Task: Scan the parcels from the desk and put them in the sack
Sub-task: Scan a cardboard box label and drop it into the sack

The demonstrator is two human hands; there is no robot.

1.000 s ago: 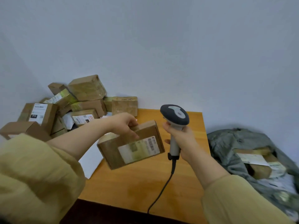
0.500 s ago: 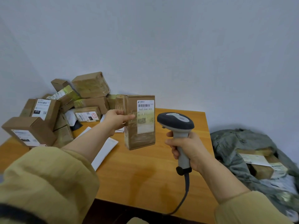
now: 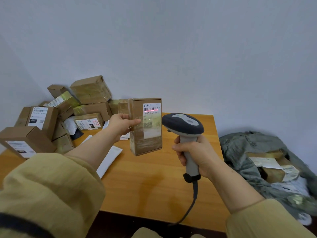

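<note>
so the back left corner of the desk (image 3: 154, 182) was totally jammed, a pile of boxes (image 3: 72, 114) heaped right up against the wall (image 3: 188, 48), no way through there. a flat white envelope (image 3: 109, 157) lay just in front of it. front and right side was bare wood, loads of room. only a narrow gap between the upright parcel (image 3: 145, 134) in the left hand (image 3: 120, 124) and the scanner (image 3: 183, 124) in the right hand (image 3: 195, 155). the cable (image 3: 195, 191) hung over the front edge. the sack (image 3: 240, 148) gaped open past the right edge
</note>
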